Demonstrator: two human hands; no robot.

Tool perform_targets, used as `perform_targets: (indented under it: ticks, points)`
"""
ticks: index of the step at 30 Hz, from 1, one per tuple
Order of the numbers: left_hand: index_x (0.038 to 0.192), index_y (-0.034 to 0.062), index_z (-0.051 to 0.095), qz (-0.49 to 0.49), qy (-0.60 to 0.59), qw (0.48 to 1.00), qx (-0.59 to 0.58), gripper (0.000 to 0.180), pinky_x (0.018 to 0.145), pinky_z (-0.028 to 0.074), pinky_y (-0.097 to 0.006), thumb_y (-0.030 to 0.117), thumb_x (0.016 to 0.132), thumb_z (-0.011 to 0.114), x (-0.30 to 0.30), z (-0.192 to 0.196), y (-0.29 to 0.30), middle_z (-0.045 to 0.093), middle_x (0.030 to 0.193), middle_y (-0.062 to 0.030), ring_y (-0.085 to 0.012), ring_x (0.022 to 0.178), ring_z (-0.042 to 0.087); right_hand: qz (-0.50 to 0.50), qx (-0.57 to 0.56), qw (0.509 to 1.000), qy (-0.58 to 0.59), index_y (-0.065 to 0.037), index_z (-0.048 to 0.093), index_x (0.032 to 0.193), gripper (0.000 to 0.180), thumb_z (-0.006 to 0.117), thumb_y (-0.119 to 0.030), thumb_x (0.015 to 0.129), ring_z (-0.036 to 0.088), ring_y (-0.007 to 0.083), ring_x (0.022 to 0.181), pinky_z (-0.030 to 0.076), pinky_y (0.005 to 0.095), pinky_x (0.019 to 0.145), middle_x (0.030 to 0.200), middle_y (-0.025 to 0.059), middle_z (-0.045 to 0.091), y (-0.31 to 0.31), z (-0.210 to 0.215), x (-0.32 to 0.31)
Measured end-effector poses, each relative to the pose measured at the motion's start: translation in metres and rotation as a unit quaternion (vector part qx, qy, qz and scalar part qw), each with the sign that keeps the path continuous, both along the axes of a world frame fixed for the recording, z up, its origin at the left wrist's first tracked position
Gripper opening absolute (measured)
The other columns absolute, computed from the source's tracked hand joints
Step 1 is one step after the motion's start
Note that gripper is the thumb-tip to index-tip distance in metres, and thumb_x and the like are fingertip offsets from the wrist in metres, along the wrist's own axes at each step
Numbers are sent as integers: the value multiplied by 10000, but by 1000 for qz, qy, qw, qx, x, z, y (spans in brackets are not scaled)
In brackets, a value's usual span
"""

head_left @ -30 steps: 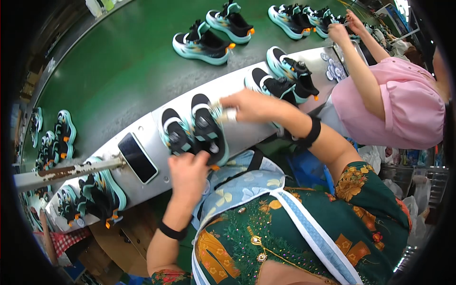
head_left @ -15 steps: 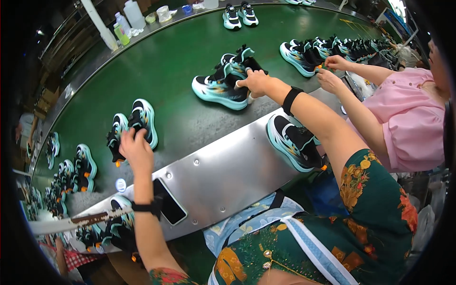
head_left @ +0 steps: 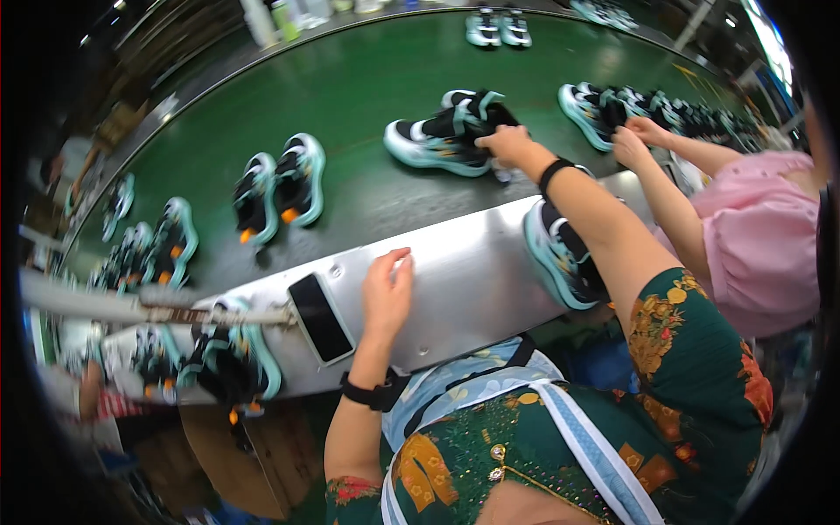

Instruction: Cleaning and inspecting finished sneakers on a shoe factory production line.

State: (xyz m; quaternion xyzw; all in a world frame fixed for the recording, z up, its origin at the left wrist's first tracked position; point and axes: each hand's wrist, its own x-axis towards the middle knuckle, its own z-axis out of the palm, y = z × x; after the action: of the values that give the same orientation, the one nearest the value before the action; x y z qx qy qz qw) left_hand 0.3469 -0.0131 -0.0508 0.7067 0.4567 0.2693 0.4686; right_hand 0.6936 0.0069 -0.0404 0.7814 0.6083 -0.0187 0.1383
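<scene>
My right hand [head_left: 509, 147] is closed on the heel end of a black, white and mint sneaker [head_left: 437, 144] at the middle of the green belt. A second sneaker [head_left: 481, 103] stands tight behind it, toes pointing left. Holding nothing, my left hand [head_left: 388, 293] hovers over the metal ledge [head_left: 455, 271] with its fingers loosely apart. To its left on the belt stands a pair of matching sneakers, one [head_left: 255, 201] beside the other [head_left: 299, 179], with orange tabs at the heels. Another sneaker [head_left: 560, 254] sits on the ledge beneath my right forearm, partly hidden by it.
A phone [head_left: 321, 317] lies on the ledge, beside a pale bar [head_left: 157, 306] crossing from the left. More sneakers [head_left: 232, 363] are at the ledge's left end. A person in pink [head_left: 757, 236] handles a sneaker [head_left: 591, 114] on the right. Another pair [head_left: 499, 28] stands at the far side.
My left hand has left the pair of sneakers and moved right, back over the ledge. My right hand stays at the middle sneaker. The view has shifted.
</scene>
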Motion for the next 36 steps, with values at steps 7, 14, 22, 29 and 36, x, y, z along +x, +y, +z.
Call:
perform_targets:
  ticks: [7, 14, 22, 29, 36]
  points:
    - [1330, -21, 420, 33, -7, 999, -23, 584, 1053, 300, -420, 350, 906, 570, -9, 0, -38, 423, 1332, -285, -400, 1270, 383, 87, -96, 974, 187, -126, 617, 1192, 460, 628, -210, 740, 649, 311, 935, 512, 394, 807, 979, 145, 679, -37, 60, -127]
    - [1363, -27, 411, 44, 20, 994, -98, 513, 1020, 347, -387, 240, 934, 499, -63, -22, -37, 506, 1290, -231, -339, 1212, 472, 221, -104, 838, 489, -38, 450, 1317, 576, 672, -253, 830, 599, 372, 930, 471, 439, 799, 949, 237, 614, -146, 77, -227]
    - [979, 22, 641, -74, 75, 976, 190, 161, 813, 416, -390, 79, 875, 532, -44, 47, -119, 637, 884, -133, -288, 874, 585, 151, -45, 791, 591, -166, 569, 1271, 533, 732, -150, 763, 577, 168, 822, 491, 311, 746, 1089, 74, 625, -119, 84, -119]
    - [846, 53, 624, -91, 44, 971, 217, 183, 795, 379, -390, -30, 742, 498, -32, 8, -132, 629, 780, -95, -279, 791, 581, 312, -68, 857, 404, -142, 577, 1155, 526, 681, -86, 642, 605, 324, 830, 475, 419, 699, 881, 128, 609, -106, 60, -176]
    - [705, 12, 526, 104, -58, 993, 19, 120, 607, 432, -358, -17, 789, 446, -16, 10, -131, 579, 645, -112, -279, 616, 574, 339, -47, 884, 320, -121, 575, 1122, 504, 698, -116, 633, 616, 339, 834, 489, 422, 687, 898, 116, 592, -128, 62, -179]
